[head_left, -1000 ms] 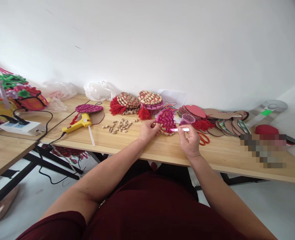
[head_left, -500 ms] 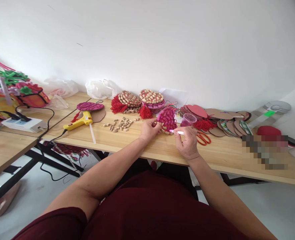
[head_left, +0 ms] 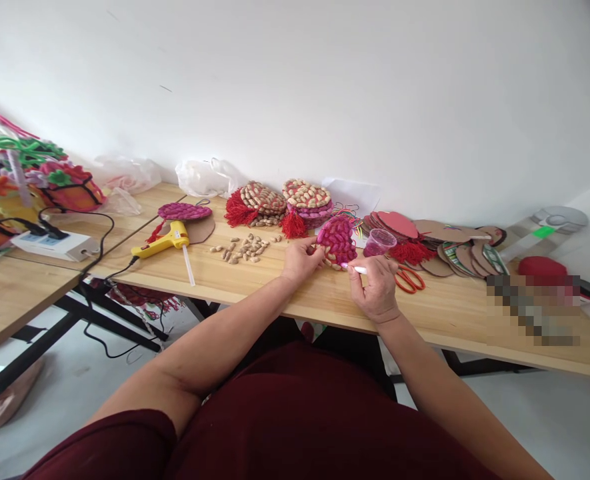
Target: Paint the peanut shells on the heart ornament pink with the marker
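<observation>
a white wall above a long wooden table. along the back, cardboard discs to the right and, nearer the middle, peanut-covered rounds with red tassels.

on the left, a yellow glue gun, lying on the wood.

near the front edge, two bare hands: left hand with thumb and fingertips pinched on a rim; right hand with thumb and fingers curled closed.

next in size, a magenta peanut disc. sits between the hands, tilted, pinched by the left at its left edge. shows paler shells along the lower rim. probably handles as light and stiff, with a knobbly surface good for grip, though perhaps slick where coloured. likely fragile: best to avoid a hard squeeze on the shells. best taken by the rim, thumb above and fingers below.

just beyond the right hand, a clear plastic cup with something magenta inside; beside that hand, orange scissors.

smaller, a white stick, clamped in the right fingers, pointing at the disc's lower right edge; contact too small to tell.

smallest, loose peanuts, scattered left of the left hand.
</observation>
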Tool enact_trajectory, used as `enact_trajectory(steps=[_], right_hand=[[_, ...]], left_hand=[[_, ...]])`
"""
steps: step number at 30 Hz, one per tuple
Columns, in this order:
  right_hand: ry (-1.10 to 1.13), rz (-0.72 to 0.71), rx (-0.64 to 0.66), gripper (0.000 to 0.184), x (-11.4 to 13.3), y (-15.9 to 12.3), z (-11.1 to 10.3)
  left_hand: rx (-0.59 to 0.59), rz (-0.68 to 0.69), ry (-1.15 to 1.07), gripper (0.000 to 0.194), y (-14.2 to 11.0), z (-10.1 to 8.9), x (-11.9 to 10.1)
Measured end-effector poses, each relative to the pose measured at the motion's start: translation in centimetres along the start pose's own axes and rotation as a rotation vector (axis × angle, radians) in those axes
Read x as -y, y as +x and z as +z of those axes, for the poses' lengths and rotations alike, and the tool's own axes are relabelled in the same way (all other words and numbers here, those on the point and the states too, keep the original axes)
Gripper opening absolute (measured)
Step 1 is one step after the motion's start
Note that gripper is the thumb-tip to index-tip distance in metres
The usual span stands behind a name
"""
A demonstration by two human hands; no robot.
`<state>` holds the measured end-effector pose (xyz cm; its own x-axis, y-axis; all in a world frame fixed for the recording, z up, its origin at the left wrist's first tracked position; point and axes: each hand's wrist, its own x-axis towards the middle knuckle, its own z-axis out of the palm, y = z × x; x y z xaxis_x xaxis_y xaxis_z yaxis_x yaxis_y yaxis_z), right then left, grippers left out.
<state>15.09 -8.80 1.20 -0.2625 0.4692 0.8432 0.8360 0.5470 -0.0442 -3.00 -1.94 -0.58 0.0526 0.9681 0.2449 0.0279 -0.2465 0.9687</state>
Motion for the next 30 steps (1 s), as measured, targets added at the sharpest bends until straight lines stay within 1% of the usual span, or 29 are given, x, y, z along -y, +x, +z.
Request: enact_trajectory(steps=[5,11,17,21,26,30], right_hand=[[0.009,0.029,0.014,0.005,-0.1,-0.1,0.0],[0.02,0.074,0.009,0.005,-0.1,-0.1,0.0],[0.075,0.12,-0.048,0.005,-0.2,0.0,-0.1],[0.119,0.202,-0.116,0.009,-0.5,0.0,-0.2],[0.177,0.342,-0.189,0.015,-1.2,0.0,-0.3],[0.214,0.39,-0.205,0.017,-1.4,-0.1,-0.3]], left_hand=[[-0.002,-0.014,-0.019,0.018,0.0,0.0,-0.1],[-0.012,-0.043,-0.048,0.02,0.0,0.0,-0.3],[-0.02,-0.09,-0.102,0.014,-0.1,0.0,-0.8],[-0.023,-0.131,-0.143,0.012,0.0,0.0,-0.8],[-0.038,-0.171,-0.18,0.015,0.5,-0.1,-0.2],[-0.052,-0.191,-0.204,0.019,0.7,-0.1,-0.1]])
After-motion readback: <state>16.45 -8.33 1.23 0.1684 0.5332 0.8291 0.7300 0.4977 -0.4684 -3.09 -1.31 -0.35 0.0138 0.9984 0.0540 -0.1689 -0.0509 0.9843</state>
